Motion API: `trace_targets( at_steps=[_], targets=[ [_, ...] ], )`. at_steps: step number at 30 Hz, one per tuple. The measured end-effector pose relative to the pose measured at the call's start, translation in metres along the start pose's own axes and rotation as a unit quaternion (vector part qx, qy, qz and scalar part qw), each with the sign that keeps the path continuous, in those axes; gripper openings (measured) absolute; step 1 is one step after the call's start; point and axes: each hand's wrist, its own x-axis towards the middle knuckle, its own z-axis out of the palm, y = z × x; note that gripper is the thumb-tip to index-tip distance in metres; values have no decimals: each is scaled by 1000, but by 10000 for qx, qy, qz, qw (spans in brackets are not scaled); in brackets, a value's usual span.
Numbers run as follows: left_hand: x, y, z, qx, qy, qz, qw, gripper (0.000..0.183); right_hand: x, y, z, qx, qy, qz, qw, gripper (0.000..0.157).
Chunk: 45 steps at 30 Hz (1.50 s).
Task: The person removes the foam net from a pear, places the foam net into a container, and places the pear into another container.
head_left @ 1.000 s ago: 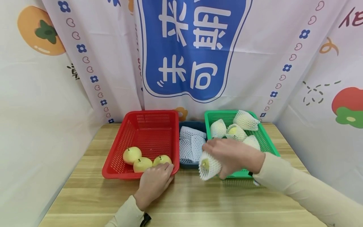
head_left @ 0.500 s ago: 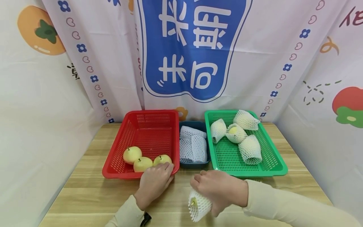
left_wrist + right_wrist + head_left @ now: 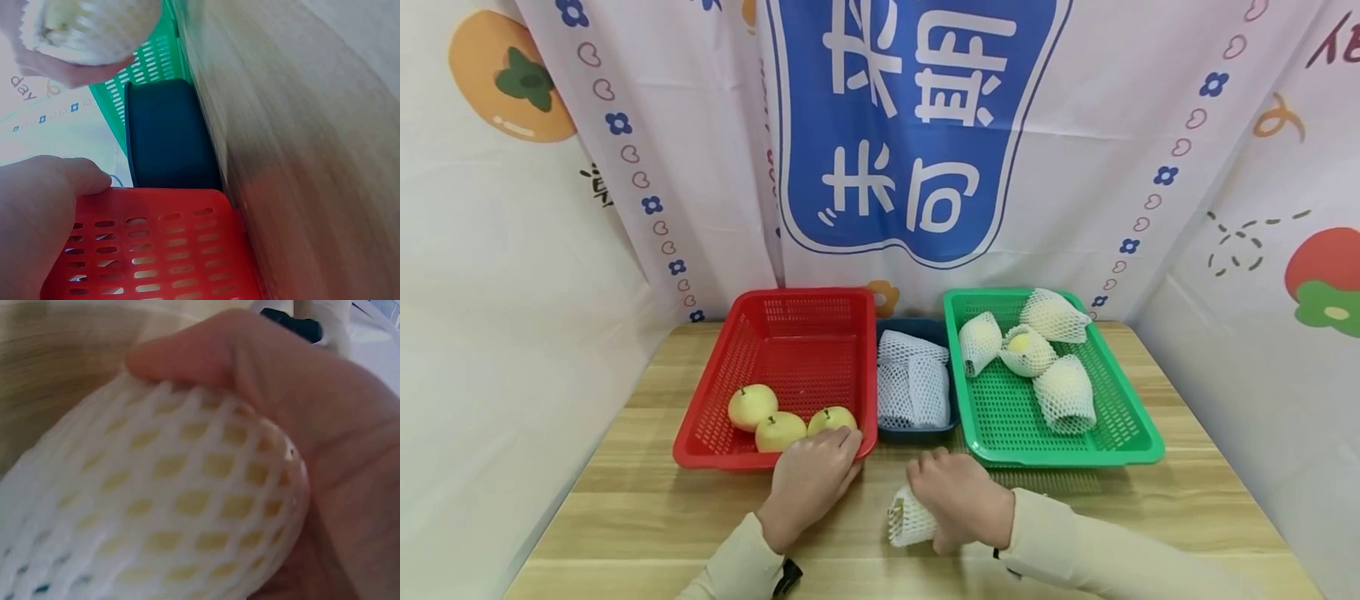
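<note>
My right hand (image 3: 958, 500) holds a pear in a white foam net sleeve (image 3: 912, 518) low over the table's front. In the right wrist view, the thumb and palm curl round the netted pear (image 3: 187, 500), yellow skin showing through the mesh. My left hand (image 3: 816, 479) grips the front rim of the red basket (image 3: 700, 454) near its right corner; in the left wrist view the thumb (image 3: 87, 175) lies along the rim, and the other fingers are mostly hidden. Inside the basket, several bare pears (image 3: 780, 432) lie along the front, one beside the left hand's fingers.
Between the baskets stands a dark blue bin (image 3: 917, 435) with several white foam net sleeves (image 3: 928, 392). To the right, a green basket (image 3: 1000, 454) holds several netted pears (image 3: 1065, 392). A printed curtain (image 3: 1075, 150) hangs behind the wooden table (image 3: 647, 533).
My right hand has brought the netted pear from the green basket's front edge toward me and slightly left, lower over the table. My left hand has stayed on the red basket's rim.
</note>
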Motion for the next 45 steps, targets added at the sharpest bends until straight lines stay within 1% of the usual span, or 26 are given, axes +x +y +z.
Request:
trace_targets(
  at_steps=[5, 7, 8, 10, 12, 14, 15, 16, 17, 18, 19, 21, 22, 23, 24, 25, 27, 29, 30, 32, 34, 37, 39, 41, 43, 45],
  targets=[
    [2, 1, -2, -57, -59, 40, 10000, 26, 5, 1, 13, 114, -118, 288, 9995, 62],
    [3, 0, -6, -219, -142, 30, 9997, 28, 6, 2, 17, 276, -146, 379, 9988, 62],
    [3, 0, -10, -378, -175, 17, 9991, 30, 6, 2, 18, 363, -132, 410, 9984, 63],
    [2, -1, -21, -730, -151, -19, 9972, 34, 5, 2, 20, 557, -80, 441, 9974, 63],
    [2, -1, -35, -1169, 9, -34, 9931, 37, 4, 2, 22, 731, -39, 426, 9964, 63],
    [1, 2, -51, -1663, 210, 91, 9858, 36, 3, 2, 23, 876, -16, 408, 9953, 64],
    [1, 3, -58, -1842, 225, 191, 9824, 34, 2, 2, 23, 929, -6, 403, 9949, 64],
    [1, 6, -64, -2013, 119, 304, 9790, 31, 2, 2, 23, 954, -8, 402, 9946, 65],
    [1, 9, -68, -2172, -88, 421, 9752, 29, 1, 3, 23, 981, 2, 413, 9943, 65],
    [1, 12, -70, -2342, -418, 531, 9698, 26, 1, 3, 24, 992, 9, 423, 9942, 66],
    [1, 15, -71, -2515, -822, 600, 9625, 25, 1, 4, 24, 1011, 18, 442, 9939, 66],
    [2, 21, -67, -2676, -1603, 688, 9476, 24, 2, 6, 25, 1044, 29, 453, 9935, 68],
    [2, 23, -63, -2746, -1927, 699, 9395, 24, 2, 6, 25, 1078, 22, 443, 9932, 68],
    [2, 25, -59, -2836, -2161, 689, 9317, 25, 2, 7, 25, 1116, 13, 424, 9928, 68],
    [2, 28, -54, -2927, -2308, 671, 9255, 26, 2, 7, 25, 1147, 5, 403, 9926, 68],
    [2, 29, -50, -2980, -2364, 663, 9224, 26, 3, 7, 25, 1188, -7, 384, 9922, 68],
    [1, 32, -43, -3057, -2312, 682, 9211, 25, 3, 6, 26, 1227, -23, 353, 9918, 68],
    [0, 34, -38, -3170, -2256, 622, 9191, 22, 3, 6, 25, 1217, -29, 358, 9919, 68],
    [0, 35, -36, -3200, -2195, 580, 9198, 20, 3, 6, 25, 1203, -25, 373, 9920, 68],
    [0, 38, -33, -3213, -2018, 499, 9239, 17, 4, 6, 25, 1163, -16, 399, 9924, 69],
    [0, 42, -30, -3221, -1828, 441, 9279, 18, 4, 6, 25, 1123, -11, 423, 9928, 69],
    [0, 48, -25, -3123, -1514, 454, 9367, 31, 5, 4, 25, 1052, -15, 448, 9934, 69],
    [1, 51, -22, -3127, -1441, 478, 9376, 40, 6, 4, 25, 1025, -28, 468, 9936, 70],
    [2, 53, -19, -3110, -1432, 467, 9384, 45, 6, 3, 25, 1022, -49, 489, 9935, 70],
    [4, 55, -16, -3104, -1436, 449, 9386, 43, 6, 3, 24, 1070, -66, 520, 9929, 70],
    [5, 55, -13, -3032, -1379, 487, 9416, 33, 5, 3, 24, 1141, -99, 545, 9919, 71]
  ],
)
